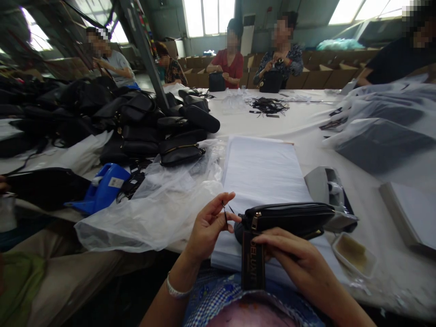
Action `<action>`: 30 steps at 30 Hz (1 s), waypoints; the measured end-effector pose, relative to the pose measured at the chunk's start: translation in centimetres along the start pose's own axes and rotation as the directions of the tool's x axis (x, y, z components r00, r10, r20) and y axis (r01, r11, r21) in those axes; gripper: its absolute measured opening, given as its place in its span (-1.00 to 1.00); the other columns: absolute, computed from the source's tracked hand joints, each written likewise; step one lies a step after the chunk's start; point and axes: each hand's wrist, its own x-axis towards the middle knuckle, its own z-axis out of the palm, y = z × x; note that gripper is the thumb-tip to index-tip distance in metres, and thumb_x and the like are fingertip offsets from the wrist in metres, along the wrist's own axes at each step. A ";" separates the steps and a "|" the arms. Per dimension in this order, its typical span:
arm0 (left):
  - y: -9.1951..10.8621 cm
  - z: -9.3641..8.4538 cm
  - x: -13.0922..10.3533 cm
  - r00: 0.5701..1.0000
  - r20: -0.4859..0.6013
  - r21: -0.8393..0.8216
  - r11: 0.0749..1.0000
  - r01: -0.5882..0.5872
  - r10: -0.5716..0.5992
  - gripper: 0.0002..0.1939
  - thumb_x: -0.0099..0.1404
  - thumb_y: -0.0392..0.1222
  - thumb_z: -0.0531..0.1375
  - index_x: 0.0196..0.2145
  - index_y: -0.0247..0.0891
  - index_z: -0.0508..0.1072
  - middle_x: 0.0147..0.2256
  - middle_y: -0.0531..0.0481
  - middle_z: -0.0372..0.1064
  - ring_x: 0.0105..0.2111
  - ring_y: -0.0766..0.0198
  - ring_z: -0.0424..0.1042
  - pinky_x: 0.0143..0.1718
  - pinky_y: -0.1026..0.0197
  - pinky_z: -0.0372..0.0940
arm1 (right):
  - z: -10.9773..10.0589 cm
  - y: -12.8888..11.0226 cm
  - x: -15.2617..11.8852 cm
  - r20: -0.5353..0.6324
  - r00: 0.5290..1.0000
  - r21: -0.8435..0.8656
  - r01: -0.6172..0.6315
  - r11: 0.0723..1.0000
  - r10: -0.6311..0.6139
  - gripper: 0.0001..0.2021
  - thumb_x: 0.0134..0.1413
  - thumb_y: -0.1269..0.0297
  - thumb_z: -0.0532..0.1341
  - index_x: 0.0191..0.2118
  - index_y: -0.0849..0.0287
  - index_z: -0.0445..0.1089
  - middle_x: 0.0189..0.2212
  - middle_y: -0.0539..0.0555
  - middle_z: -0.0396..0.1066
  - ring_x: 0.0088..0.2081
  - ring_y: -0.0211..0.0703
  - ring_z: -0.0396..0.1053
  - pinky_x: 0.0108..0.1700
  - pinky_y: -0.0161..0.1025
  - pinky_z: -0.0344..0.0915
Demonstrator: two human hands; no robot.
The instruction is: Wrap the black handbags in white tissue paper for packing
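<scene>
A small black zippered bag (293,217) lies before me on white paper sheets (262,168), its gold zipper pull towards my hands. From its near end hangs a dark tag (252,261) with copper-coloured lettering. My right hand (289,252) pinches the upper part of this tag between thumb and fingers. My left hand (213,222) is just left of the bag, with a thin black cord (225,215) looped around its fingers and held there. The cord runs towards the zipper end of the bag. Its exact attachment is too small to make out.
Black bags (136,109) are heaped on the left, beside clear plastic bags (153,218) and a blue tape dispenser (107,186). A grey dispenser (327,190) and a white dish (354,254) stand right. Black tags (269,106) lie farther back. Several people work around the table.
</scene>
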 end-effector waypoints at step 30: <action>1.4 1.6 1.1 0.947 -0.036 -0.121 0.939 -0.321 0.319 -0.56 0.12 -0.22 0.42 -0.04 -0.13 0.46 -0.36 0.06 0.59 -0.35 0.26 0.57 -0.23 0.21 0.45 | 1.5 1.9 2.9 -0.072 0.896 -0.642 0.294 0.708 -0.437 -0.50 0.19 0.36 0.07 0.23 -0.06 0.31 -0.11 0.06 0.54 -0.30 -0.13 0.57 -0.46 -0.37 0.46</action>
